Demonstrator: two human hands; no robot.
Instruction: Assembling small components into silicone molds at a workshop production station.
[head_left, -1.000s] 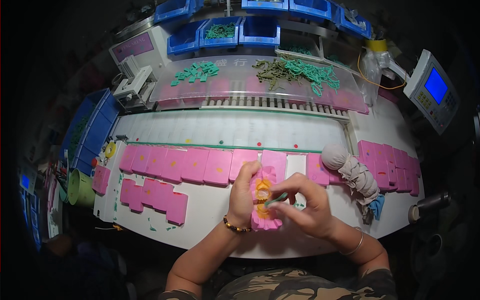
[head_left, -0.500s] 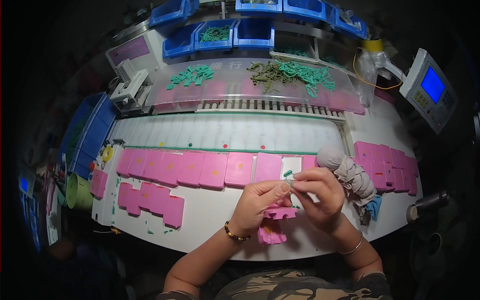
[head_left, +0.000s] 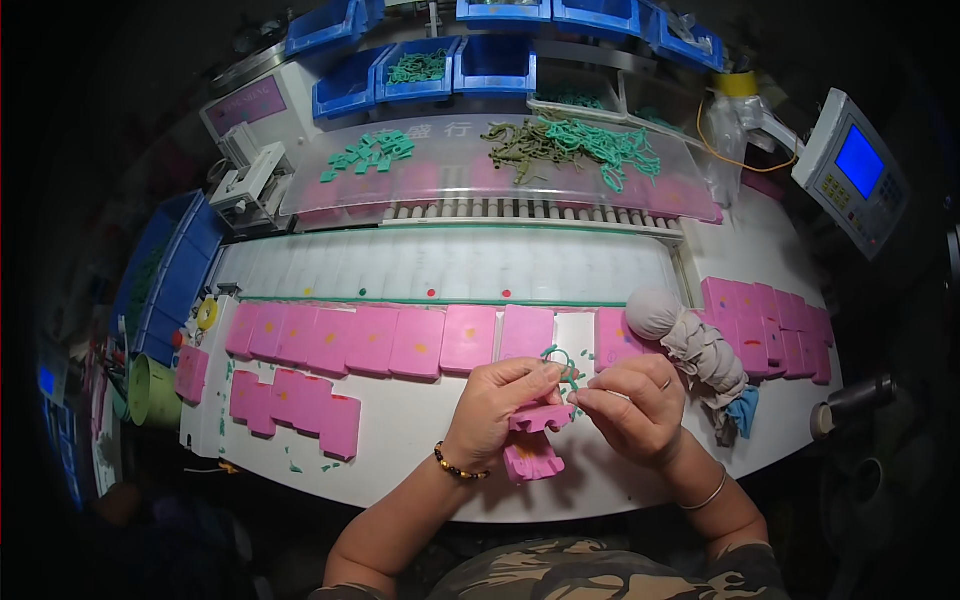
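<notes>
My left hand (head_left: 498,405) grips a small pink moulded block (head_left: 540,417) at the front middle of the white bench. My right hand (head_left: 632,405) pinches a thin green rubber ring (head_left: 562,364) just above that block, fingertips nearly touching the left hand. A second pink block (head_left: 531,461) lies on the bench right below the hands. A row of pink blocks (head_left: 400,340) lies across the bench beyond my hands.
More pink blocks sit in a lower left group (head_left: 297,404) and a right stack (head_left: 765,325). A knotted grey cloth bundle (head_left: 690,340) lies by my right hand. Green rings (head_left: 570,140) are heaped on a clear cover behind a white conveyor (head_left: 450,265). Blue bins (head_left: 420,70), a small screen unit (head_left: 855,165), a green cup (head_left: 150,392).
The hands have lifted slightly from the bench with one pink block; the other block stays below. The green ring now shows between my fingertips above the held block.
</notes>
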